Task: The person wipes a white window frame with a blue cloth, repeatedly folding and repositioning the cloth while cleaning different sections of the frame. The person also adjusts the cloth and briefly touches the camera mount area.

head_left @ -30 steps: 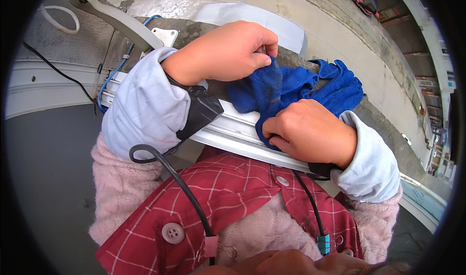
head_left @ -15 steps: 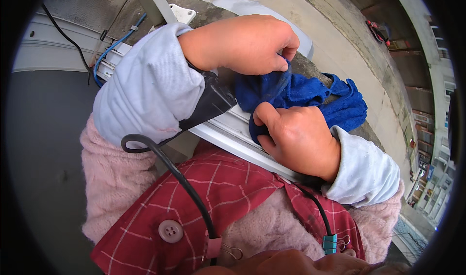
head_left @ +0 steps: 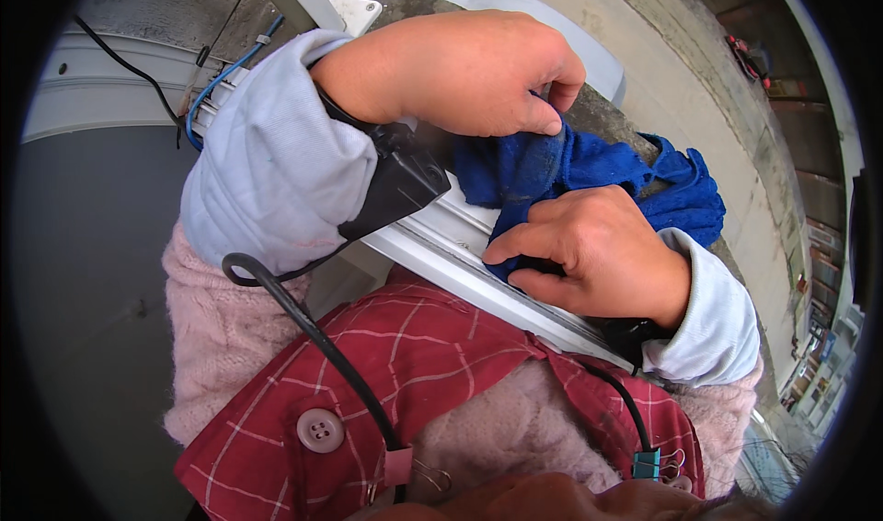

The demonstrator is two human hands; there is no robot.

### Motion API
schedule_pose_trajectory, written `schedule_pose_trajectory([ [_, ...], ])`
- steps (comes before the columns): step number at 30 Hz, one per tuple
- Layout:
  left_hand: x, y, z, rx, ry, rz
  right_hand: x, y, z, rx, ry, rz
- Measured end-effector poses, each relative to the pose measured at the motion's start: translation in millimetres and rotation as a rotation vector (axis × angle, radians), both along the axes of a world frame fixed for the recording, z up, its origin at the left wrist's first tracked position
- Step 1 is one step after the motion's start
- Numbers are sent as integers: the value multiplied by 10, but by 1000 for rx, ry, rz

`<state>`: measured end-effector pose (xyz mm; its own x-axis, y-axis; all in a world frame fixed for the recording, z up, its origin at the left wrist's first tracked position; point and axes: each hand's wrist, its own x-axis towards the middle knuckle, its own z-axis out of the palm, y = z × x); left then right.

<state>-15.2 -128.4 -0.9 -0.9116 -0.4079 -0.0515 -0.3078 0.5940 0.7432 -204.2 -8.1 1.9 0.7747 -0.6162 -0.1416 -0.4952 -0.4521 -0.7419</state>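
Note:
A blue cloth (head_left: 602, 164) lies bunched over the stone ledge and the edge of a white window track (head_left: 451, 238). Its upper edge is pinched between the thumb and fingers of my left hand (head_left: 469, 70). Lower down, my right hand (head_left: 589, 250) grips a fold of the same cloth just above the track. Dark smudges show on the part stretched between my hands. Part of the cloth is hidden under the right hand. A dark device (head_left: 405, 176) sits by my left wrist, partly under the pale rolled sleeve.
Beyond the stone ledge (head_left: 602, 121) a concrete ground (head_left: 685, 80) lies far below, with a pale rounded panel (head_left: 552, 29) in between. Blue cable (head_left: 225, 75) and black cable (head_left: 129, 75) run at upper left, by a white bracket (head_left: 357, 11). A grey surface (head_left: 92, 291) fills the left.
My right hand has shifted a little right and down, its index finger reaching further out along the cloth. My left hand has moved slightly right and up, still pinching. The view has shifted slightly.

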Motion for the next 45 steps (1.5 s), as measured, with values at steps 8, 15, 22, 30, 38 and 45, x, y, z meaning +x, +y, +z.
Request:
schedule_pose_trajectory([
  [8,-10,24,-28,-61,9,-8,162,108,-11,-134,192,-92],
  [15,-24,23,-66,-92,5,-8,356,165,-117,-315,201,-132],
  [22,-31,46,-30,-71,-31,9,183,44,-38,-169,165,42],
  [30,-73,68,-31,-75,-83,-6,121,96,24,-228,232,96],
  [38,-128,70,-112,-94,-80,-17,307,108,-82,-212,235,-55],
  [45,-77,45,-91,-59,-66,-13,241,80,-132,-235,145,-30],
])
